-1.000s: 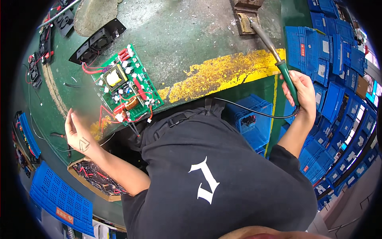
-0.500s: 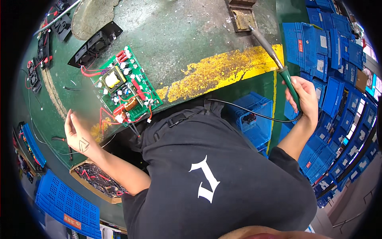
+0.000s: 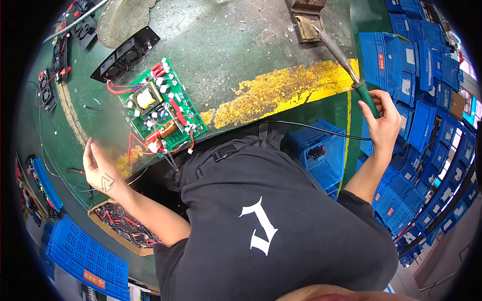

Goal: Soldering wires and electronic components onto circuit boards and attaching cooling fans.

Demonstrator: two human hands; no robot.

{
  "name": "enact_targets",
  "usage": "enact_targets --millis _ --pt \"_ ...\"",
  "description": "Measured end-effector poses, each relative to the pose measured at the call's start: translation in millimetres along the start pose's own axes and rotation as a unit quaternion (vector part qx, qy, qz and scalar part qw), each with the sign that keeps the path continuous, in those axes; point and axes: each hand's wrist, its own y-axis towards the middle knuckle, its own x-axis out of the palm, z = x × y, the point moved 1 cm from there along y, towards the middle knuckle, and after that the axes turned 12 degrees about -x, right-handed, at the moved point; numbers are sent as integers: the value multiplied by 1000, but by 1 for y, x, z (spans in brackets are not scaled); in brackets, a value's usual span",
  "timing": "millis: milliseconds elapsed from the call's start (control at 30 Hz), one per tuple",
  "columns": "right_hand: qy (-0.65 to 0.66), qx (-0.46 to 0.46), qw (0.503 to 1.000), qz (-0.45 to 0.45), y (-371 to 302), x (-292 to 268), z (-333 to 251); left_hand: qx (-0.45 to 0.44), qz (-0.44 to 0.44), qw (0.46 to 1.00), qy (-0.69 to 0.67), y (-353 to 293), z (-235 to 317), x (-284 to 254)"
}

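My right hand [image 3: 385,120] is wrapped round the green handle of a soldering iron [image 3: 346,65]. The iron slants up and left, its tip at a small brownish open box [image 3: 307,29] on the table. My left hand [image 3: 99,168] hovers by the near left table edge, its fingers drawn together. Whatever they pinch, if anything, is too small to make out. Just right of that hand lies a green circuit board [image 3: 173,108], crowded with capacitors, a yellow-topped transformer, a copper coil and red wires. A black panel with fans [image 3: 123,54] adjoins the board's upper left.
More black fans [image 3: 47,90] with red wires lie along the table's left side. A carton of wired parts [image 3: 123,226] sits below my left forearm, near a blue crate [image 3: 88,256]. Blue bins [image 3: 381,57] are stacked at right; another blue bin [image 3: 321,160] stands below the table edge.
My right hand has shifted its grip, with the thumb now up along the handle, and the iron's tip has risen slightly. The left hand has barely moved.
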Motion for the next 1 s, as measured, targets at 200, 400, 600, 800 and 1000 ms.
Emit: enact_targets --millis 200,400,600,800,1000 --pt "40 -8 999 -9 -5 2 10 -30 -8 999 -16 0 -1 5" --pt "373 26 926 -47 -5 21 19 27 -43 999 -17 -8 14 24" --pt "513 -10 854 -80 9 57 -6 6 -57 994 -97 -15 39 51" --pt "544 -37 830 -116 29 87 -24 -97 -93 954 -268 -13 67 64" --pt "520 -89 838 -141 52 109 -43 82 -63 974 -200 -47 83 62"
